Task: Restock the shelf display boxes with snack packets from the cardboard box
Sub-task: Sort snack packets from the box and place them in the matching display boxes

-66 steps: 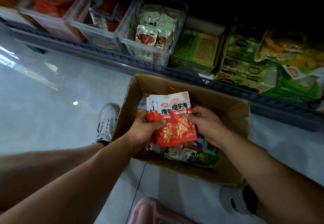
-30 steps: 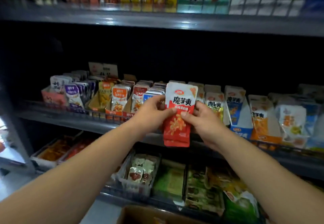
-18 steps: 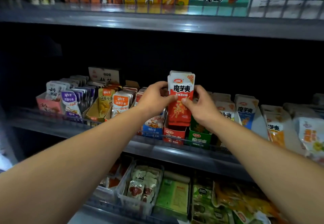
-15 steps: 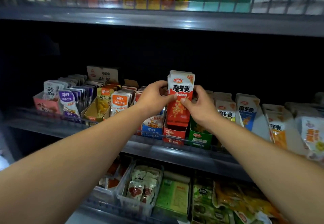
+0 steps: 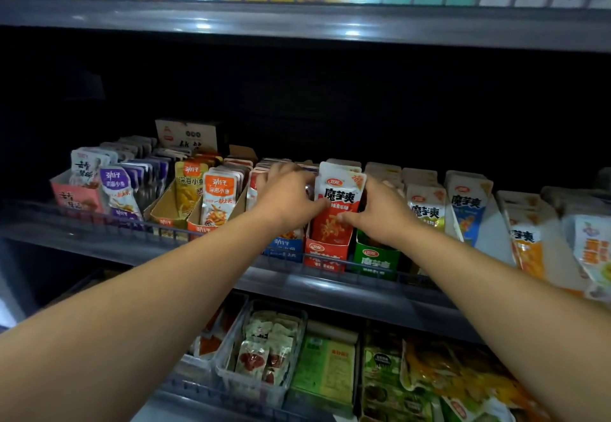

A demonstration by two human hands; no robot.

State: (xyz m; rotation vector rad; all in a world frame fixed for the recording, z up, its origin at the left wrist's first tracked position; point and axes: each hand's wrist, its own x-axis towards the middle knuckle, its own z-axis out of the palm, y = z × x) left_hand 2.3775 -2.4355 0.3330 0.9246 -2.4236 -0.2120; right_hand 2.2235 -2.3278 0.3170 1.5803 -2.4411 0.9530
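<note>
A stack of red and white snack packets (image 5: 337, 203) stands upright with its lower end inside the red display box (image 5: 325, 253) on the middle shelf. My left hand (image 5: 287, 201) grips the stack's left edge and my right hand (image 5: 380, 215) grips its right edge, thumbs on the front packet. A blue display box (image 5: 284, 248) sits to the left of the red one and a green display box (image 5: 375, 259) to the right. The cardboard box is out of view.
Further display boxes of packets line the middle shelf (image 5: 330, 286) on both sides behind a low wire rail. A shelf (image 5: 297, 21) overhangs above. Below, a clear bin (image 5: 261, 385) of packets, a green carton (image 5: 325, 368) and loose bags fill the bottom shelf.
Both hands lifted the packet stack from the cardboard box on the floor up to the middle shelf, then lowered it into the red display box. The view rose from floor to shelf.
</note>
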